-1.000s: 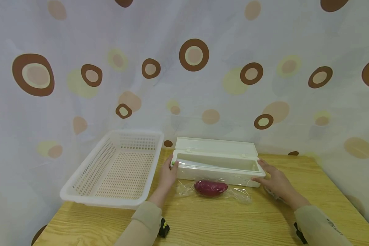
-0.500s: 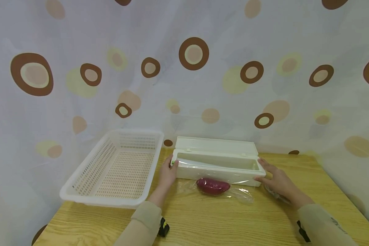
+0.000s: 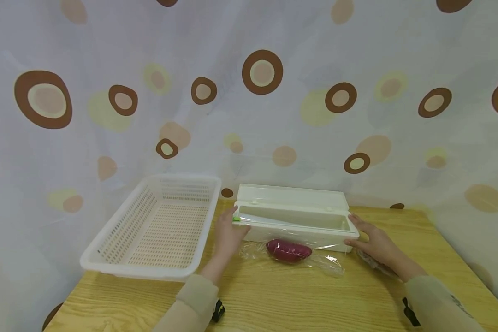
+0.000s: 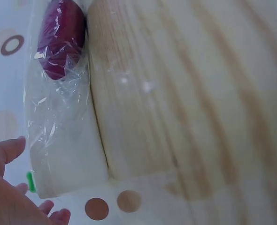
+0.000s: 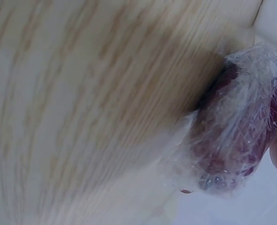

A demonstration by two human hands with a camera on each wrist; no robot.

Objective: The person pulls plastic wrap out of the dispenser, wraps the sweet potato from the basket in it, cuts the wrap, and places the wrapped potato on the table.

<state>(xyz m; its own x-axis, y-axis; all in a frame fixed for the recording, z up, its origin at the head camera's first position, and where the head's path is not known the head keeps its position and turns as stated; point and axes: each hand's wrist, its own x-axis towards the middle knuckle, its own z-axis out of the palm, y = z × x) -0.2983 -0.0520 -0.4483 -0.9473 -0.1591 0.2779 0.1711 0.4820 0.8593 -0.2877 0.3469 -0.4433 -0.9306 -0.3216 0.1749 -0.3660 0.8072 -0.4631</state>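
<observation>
A long white cling film box stands with its lid raised, and a green slider shows at its left end. Clear film hangs down its front, around a purple sweet potato. My left hand is beside the left end; in the left wrist view its thumb and fingers are spread, away from the box. With my right hand I grip the right end, thumb in front and fingers behind. A film-wrapped sweet potato lies beneath that hand, mostly hidden from the head view.
To the left is a white slotted plastic basket, its rim close to my left forearm. The wooden table ends at a patterned cloth behind the box.
My left hand has loosened from the box's left end, its thumb moving off the front and uncovering the green slider. The sweet potato has shifted slightly right. My right hand keeps its grip.
</observation>
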